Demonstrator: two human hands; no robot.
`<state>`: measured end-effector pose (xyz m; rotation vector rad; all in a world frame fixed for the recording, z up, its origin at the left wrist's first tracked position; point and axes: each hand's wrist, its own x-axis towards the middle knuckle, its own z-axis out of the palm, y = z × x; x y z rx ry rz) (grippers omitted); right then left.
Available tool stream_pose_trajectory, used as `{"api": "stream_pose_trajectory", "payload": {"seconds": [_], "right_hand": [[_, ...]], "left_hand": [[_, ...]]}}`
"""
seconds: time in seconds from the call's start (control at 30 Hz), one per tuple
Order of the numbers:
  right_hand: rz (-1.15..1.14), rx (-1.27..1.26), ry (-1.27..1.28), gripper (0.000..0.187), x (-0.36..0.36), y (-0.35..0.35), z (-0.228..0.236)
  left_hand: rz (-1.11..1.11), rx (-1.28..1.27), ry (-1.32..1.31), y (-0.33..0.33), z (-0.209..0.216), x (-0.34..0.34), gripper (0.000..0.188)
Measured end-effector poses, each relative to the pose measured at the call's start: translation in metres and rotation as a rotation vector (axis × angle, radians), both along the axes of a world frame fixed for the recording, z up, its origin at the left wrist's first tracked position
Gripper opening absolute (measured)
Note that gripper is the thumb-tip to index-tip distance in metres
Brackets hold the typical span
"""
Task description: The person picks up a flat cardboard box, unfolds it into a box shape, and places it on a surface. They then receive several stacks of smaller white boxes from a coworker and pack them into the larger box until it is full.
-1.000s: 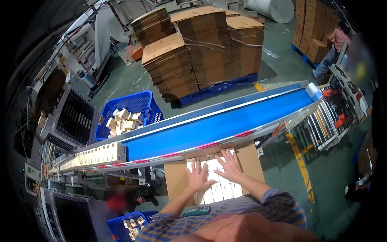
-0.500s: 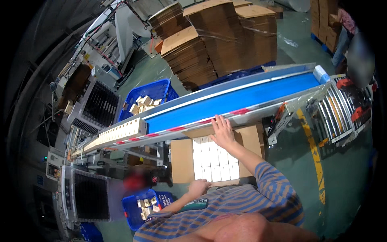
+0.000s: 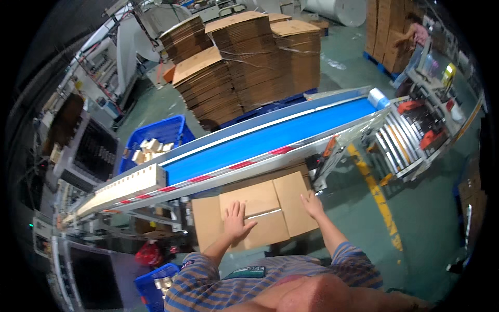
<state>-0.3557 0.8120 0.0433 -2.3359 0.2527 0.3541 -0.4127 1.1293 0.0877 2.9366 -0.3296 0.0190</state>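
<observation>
As two flaps [image 3: 266, 231] lie folded | I see left hand [image 3: 237, 225] atop, fingers spread | right hand [image 3: 313, 206] at side flap [image 3: 291, 200], pinch unclear

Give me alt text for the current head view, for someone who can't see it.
Two bare hands at a cardboard carton: the left hand spread over folded-in flaps, the right hand by the right flap's outer edge. Beyond runs a blue conveyor belt, a row of pale boxes at its left end; stacked flat cardboard stands behind.
</observation>
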Motion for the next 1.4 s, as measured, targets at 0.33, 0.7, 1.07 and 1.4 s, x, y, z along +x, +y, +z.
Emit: {"api": "stream_pose_trajectory", "payload": {"seconds": [0.33, 0.7, 1.07, 1.4], "right_hand": [[0.465, -0.006, -0.401, 0.085, -0.024, 0.136, 0.03], [0.346, -0.342, -0.283, 0.058, 0.055, 0.168, 0.021], [-0.33, -0.054, -0.21, 0.081, -0.011, 0.112, -0.016], [-0.325, -0.19, -0.204, 0.069, -0.003, 0.096, -0.013]], "left_hand": [[0.408, -0.156, -0.016, 0.05, -0.009, -0.003, 0.075], [0.503, -0.355, 0.387, 0.161, 0.028, -0.025, 0.026], [-0.394, -0.087, 0.036, -0.04, -0.014, 0.065, 0.069], [0.424, -1.736, 0.46, 0.045, -0.13, 0.085, 0.049]]}}
